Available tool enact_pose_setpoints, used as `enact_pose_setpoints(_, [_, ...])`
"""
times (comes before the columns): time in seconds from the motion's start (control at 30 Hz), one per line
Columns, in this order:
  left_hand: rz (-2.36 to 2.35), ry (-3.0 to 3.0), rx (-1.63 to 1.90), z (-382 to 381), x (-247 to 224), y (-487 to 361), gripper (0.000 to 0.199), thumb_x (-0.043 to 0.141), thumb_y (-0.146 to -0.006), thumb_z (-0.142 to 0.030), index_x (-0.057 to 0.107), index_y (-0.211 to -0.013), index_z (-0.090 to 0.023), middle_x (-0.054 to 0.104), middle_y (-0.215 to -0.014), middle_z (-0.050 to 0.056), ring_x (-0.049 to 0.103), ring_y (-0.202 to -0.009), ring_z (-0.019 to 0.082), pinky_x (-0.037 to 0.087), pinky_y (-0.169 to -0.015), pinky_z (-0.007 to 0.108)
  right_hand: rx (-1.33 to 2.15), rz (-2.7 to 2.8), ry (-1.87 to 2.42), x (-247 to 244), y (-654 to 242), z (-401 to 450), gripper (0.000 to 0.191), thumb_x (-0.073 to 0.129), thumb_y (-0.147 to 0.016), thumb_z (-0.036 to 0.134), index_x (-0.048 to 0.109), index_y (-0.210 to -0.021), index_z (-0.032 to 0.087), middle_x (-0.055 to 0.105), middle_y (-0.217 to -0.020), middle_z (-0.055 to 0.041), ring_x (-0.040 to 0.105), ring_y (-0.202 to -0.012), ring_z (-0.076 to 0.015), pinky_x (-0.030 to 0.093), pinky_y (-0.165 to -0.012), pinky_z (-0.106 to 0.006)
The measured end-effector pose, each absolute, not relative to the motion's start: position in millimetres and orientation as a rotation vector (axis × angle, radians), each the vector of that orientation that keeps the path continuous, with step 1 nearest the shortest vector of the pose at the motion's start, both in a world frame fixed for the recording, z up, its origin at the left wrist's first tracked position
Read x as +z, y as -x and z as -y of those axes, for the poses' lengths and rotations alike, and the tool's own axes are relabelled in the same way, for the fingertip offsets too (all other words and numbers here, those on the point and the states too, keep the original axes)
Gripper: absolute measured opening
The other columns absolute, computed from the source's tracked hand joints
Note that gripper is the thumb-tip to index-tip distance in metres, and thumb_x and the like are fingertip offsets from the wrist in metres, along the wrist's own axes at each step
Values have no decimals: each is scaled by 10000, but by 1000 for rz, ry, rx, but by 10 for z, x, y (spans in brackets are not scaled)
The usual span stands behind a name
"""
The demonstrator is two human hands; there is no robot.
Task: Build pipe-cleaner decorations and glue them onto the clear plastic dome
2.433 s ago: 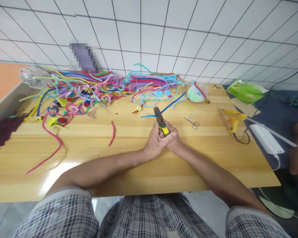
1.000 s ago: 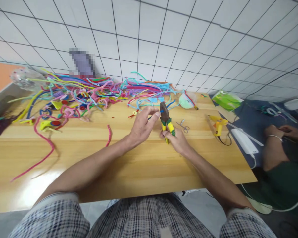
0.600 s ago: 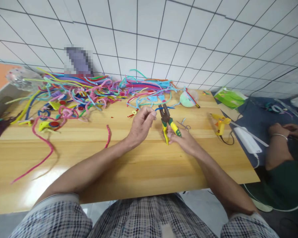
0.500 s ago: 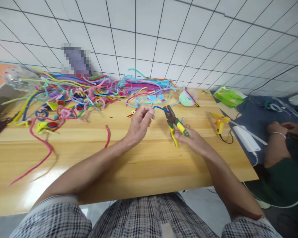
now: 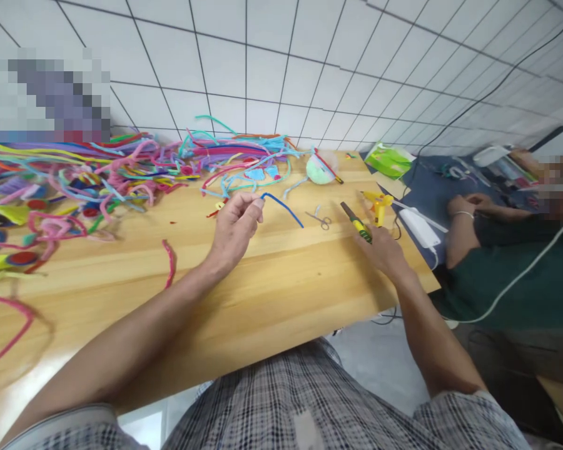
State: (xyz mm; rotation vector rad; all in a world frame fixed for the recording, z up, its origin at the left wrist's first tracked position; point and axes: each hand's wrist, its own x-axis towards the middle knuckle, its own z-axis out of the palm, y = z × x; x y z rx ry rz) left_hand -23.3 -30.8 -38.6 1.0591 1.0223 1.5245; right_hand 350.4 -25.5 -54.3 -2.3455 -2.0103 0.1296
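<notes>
Between the thumb and fingers of my left hand (image 5: 238, 225) is one end of a bent blue pipe cleaner (image 5: 285, 207), its free end pointing down to the right. My right hand (image 5: 383, 249) is closed around the yellow-and-green handles of the pliers (image 5: 355, 220), at the right part of the wooden table (image 5: 281, 281). The pliers' jaws point up and left, apart from the pipe cleaner. Small scissors (image 5: 323, 220) lie on the table between my hands. Just beyond my right hand is a yellow glue gun (image 5: 378, 204).
A heap of coloured pipe cleaners (image 5: 122, 165) spreads along the wall at the left. A pale green ball (image 5: 319, 170) and a green packet (image 5: 390, 160) lie farther back. A white power strip (image 5: 419, 227) is at the right, near another person's hands (image 5: 466, 206).
The pliers have come away from the blue pipe cleaner and moved right with my right hand. My left hand still holds the pipe cleaner. The view has turned right.
</notes>
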Motion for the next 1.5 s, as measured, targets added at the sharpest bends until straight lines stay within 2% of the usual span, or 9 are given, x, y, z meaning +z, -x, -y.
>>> enact_pose_setpoints(0.2, [-1003, -1035, 1471, 346, -347, 180, 241, 804, -848, -392, 654, -822, -206, 665, -687, -38, 495, -471, 70, 393, -445, 207, -175, 2052, 2179, -657, -3378, 212, 608, 663, -1019, 433, 707, -1440, -4, 727, -1341, -365, 683, -1290, -495, 524, -1121, -623])
enact_pose_setpoints(0.3, [-979, -1035, 1419, 373, -326, 157, 247, 806, -844, -386, 651, -808, -198, 671, -685, -31, 512, -489, 68, 420, -477, 204, -4, 2077, 1786, -481, -3178, 208, 450, 680, -1005, 404, 783, -1321, 100, 779, -1284, -263, 736, -1165, -392, 580, -1052, -544])
enact_pose_setpoints(0.37, [-963, -1029, 1389, 390, -316, 141, 252, 810, -841, -380, 646, -794, -194, 676, -686, -26, 524, -502, 68, 431, -499, 206, 277, 2098, 1506, -317, -2922, 229, 360, 669, -1031, 424, 814, -1253, 181, 810, -1166, -168, 753, -977, -295, 612, -876, -435])
enact_pose_setpoints(0.47, [-930, -1010, 1363, 409, -304, 119, 247, 816, -833, -370, 651, -792, -190, 686, -691, -18, 551, -522, 77, 448, -525, 218, 399, 2021, 1248, -111, -2434, 248, 304, 715, -1025, 408, 815, -1251, 232, 810, -1221, -117, 723, -863, -215, 578, -765, -360])
enact_pose_setpoints(0.8, [-868, -1060, 1319, 390, -299, 153, 271, 805, -860, -419, 656, -840, -193, 682, -735, -15, 570, -576, 94, 471, -578, 243, 777, 1903, 1075, -144, -1707, 63, 196, 723, -1016, 401, 752, -942, 222, 766, -836, -17, 643, -706, -167, 492, -693, -320])
enact_pose_setpoints(1.0, [-990, -1361, 1215, 292, -401, 262, 209, 694, -949, -400, 658, -901, -199, 645, -738, -25, 499, -562, 109, 412, -572, 266, 298, 2331, 1031, -60, -1902, -43, 147, 697, -1044, 227, 820, -966, 237, 786, -901, -42, 667, -834, -202, 468, -771, -340])
enact_pose_setpoints(1.23, [-1217, -2009, 1064, 321, -516, 327, 117, 626, -1003, -229, 717, -937, -195, 750, -872, 42, 640, -804, 184, 437, -763, 321, -164, 2773, 1035, 50, -1995, -24, 289, 625, -1122, 251, 857, -958, 195, 788, -940, -123, 661, -920, -262, 421, -768, -384])
enact_pose_setpoints(1.4, [-1084, -1666, 1122, 308, -536, 274, 149, 666, -975, -318, 683, -879, -206, 687, -770, 16, 574, -667, 153, 443, -664, 286, 357, 2474, 1060, -69, -1951, 5, 152, 709, -1024, 207, 846, -959, 220, 794, -921, -71, 677, -868, -221, 463, -789, -354])
enact_pose_setpoints(1.5, [-922, -1239, 1126, 275, -535, 246, 283, 769, -907, -458, 654, -845, -206, 671, -732, 8, 515, -574, 121, 420, -578, 259, 884, 2057, 1096, -207, -1900, 14, 183, 748, -982, 376, 815, -923, 217, 787, -858, -30, 651, -777, -187, 487, -742, -327])
